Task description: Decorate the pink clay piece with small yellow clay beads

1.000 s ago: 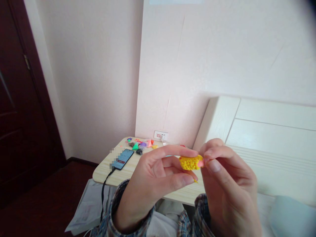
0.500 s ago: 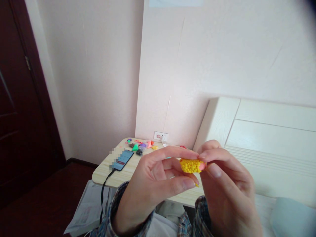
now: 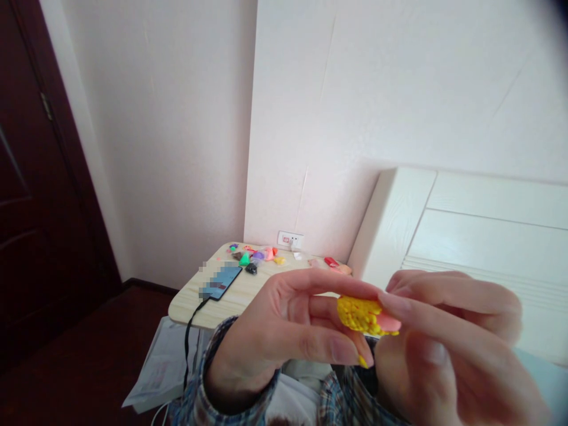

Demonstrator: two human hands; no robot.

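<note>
A small lump of modelling clay [image 3: 358, 313], with a bumpy yellow coat and a smooth pink patch at its right end, is held up above the table. My left hand [image 3: 297, 325] is closed around it, the index finger over the top and other fingers behind and below. A tiny yellow clay bit [image 3: 362, 361] shows at a left fingertip, under the thumb's tip. My right hand [image 3: 461, 337] touches the lump's upper right edge with its index fingertip. The right thumb stands apart below, and the other fingers are bent back.
On the wooden table [image 3: 190, 302] lie a phone [image 3: 224, 283] with a black cable, several bagged clay pieces [image 3: 258, 255] and a red packet [image 3: 331, 261]. A wall socket [image 3: 290, 239] is behind. The white headboard [image 3: 488, 219] stands right; papers [image 3: 155, 361] are below the table.
The clay lump has come closer and moved slightly right and down. My right thumb has left the pink end and the right hand has spread rightward, only its index finger touching.
</note>
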